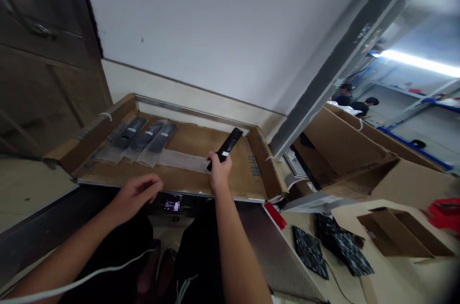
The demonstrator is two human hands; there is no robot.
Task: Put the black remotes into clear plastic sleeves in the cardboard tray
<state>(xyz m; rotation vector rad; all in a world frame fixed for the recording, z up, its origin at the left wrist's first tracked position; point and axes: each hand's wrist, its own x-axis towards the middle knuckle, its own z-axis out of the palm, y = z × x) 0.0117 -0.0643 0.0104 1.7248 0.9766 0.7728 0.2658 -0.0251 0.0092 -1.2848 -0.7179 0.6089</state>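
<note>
My right hand point(220, 168) grips the lower end of a long black item point(230, 143) with a small white label, held tilted over the right half of a cardboard-lined tray point(247, 169). My left hand point(138, 193) is at the tray's front edge, its fingers curled; whether anything is in them cannot be made out. At the tray's left lie several dark items in clear sleeves point(158, 140), side by side. A flat translucent sleeve point(183, 160) lies between them and my right hand.
A large open carton point(352, 146) stands to the right, beside a grey post point(323, 74). On the floor are patterned dark pieces point(311, 251) and a smaller box point(402, 232). A white cable point(108, 270) crosses my lap. Two people are in the background.
</note>
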